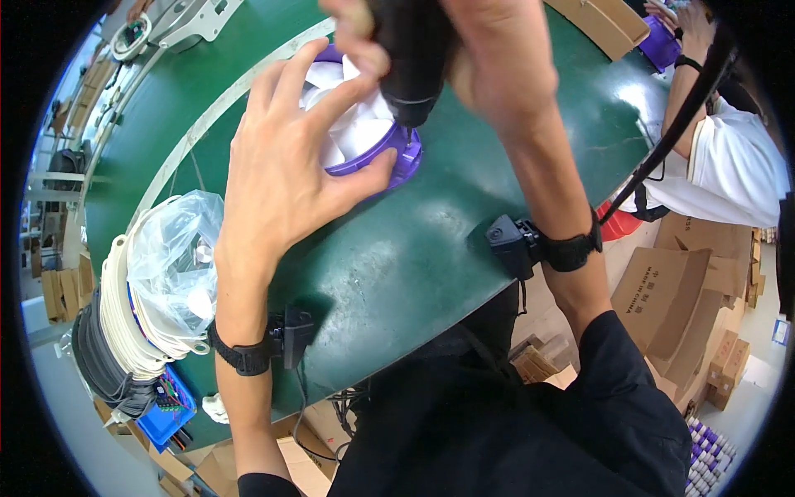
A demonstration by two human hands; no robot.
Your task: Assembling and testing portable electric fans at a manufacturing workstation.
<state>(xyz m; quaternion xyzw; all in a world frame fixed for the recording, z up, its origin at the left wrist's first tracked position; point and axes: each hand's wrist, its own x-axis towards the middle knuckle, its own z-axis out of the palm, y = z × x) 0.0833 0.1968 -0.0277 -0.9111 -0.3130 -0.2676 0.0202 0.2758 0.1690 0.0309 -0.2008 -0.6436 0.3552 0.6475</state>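
A round purple housing [406,171] with white curved blades, like a small fan, sits on the green table. My left hand [286,149] grips it from the left, thumb at its near rim and fingers over the far side. In my right hand [507,62] is a black power screwdriver [410,62], held upright with its nose down. The thin bit meets or nearly meets the housing's right edge; contact is hard to tell. The upper part of the tool is cut off by the frame, and motion smears the right-hand fingers.
Left of my forearm lie coiled white cable [120,282], a clear plastic bag [170,265] and a blue tray [166,414]. A cardboard box [609,29] stands at the far right of the green table [397,265]. Beyond, a co-worker in white [737,161] handles another purple part.
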